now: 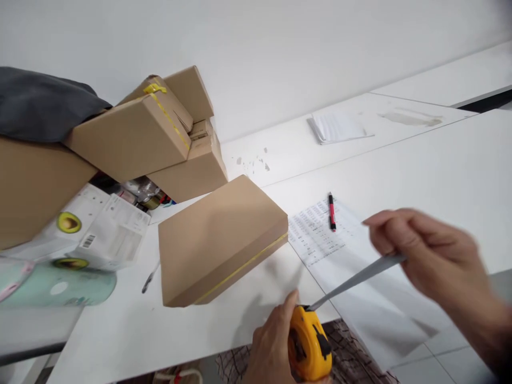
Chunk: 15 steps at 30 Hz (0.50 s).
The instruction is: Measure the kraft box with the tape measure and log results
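Note:
My left hand [273,341] is wrapped round the yellow case of a tape measure [314,349], low at the front edge of the table. From its mouth a strip of blade [356,278] runs up and right to my right hand [420,250], whose fingers pinch the blade's end. The tip itself is hidden in the fingers. A closed cardboard box [224,234] with yellow tape along its side lies on the white table, beyond and left of my left hand, touched by neither hand. Printed sheets [320,240] lie right of the box, with a red and black pen [332,212] on them.
Several cardboard boxes [132,138] are stacked at the left, dark cloth [44,104] over them. A white carton with avocado pictures [116,229], a mint-green bottle [76,285] and another pen [149,281] are near the box. A paper stack [340,128] lies by the wall.

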{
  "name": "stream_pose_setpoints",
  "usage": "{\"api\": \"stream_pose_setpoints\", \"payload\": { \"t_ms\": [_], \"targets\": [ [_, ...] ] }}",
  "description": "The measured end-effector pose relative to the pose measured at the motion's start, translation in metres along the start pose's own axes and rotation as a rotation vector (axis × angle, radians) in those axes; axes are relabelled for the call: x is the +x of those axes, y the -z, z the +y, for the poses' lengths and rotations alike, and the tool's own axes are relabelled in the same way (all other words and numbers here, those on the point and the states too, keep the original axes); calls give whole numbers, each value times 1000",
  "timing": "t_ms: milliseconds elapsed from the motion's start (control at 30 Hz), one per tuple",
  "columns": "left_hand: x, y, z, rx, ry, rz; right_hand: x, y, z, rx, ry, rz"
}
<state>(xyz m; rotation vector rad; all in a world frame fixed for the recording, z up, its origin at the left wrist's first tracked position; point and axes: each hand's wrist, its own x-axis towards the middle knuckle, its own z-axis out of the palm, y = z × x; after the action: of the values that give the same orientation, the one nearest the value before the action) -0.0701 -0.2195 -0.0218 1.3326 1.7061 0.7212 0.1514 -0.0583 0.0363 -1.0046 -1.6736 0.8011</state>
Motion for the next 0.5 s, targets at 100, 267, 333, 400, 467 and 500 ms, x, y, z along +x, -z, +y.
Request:
{"api": "stream_pose_setpoints", "payload": {
  "t_ms": [100,267,333,400,467,500],
  "targets": [
    [7,-7,8,-79,-7,-53,-23,-21,5,144,84,-208],
    [16,-16,20,-93,-10,-15,2,-21,32,-57,78,-171],
    [19,-18,22,-47,-33,37,30,-10,57,-312,-98,-107],
    [26,-18,24,34,-130,60,58,-4,85,-593,-270,-134],
    [33,-13,27,137,-279,122,77,-5,110,-778,-337,-237],
    [36,-8,29,190,-364,173,83,-7,119,-840,-332,-295]
  ]
}}
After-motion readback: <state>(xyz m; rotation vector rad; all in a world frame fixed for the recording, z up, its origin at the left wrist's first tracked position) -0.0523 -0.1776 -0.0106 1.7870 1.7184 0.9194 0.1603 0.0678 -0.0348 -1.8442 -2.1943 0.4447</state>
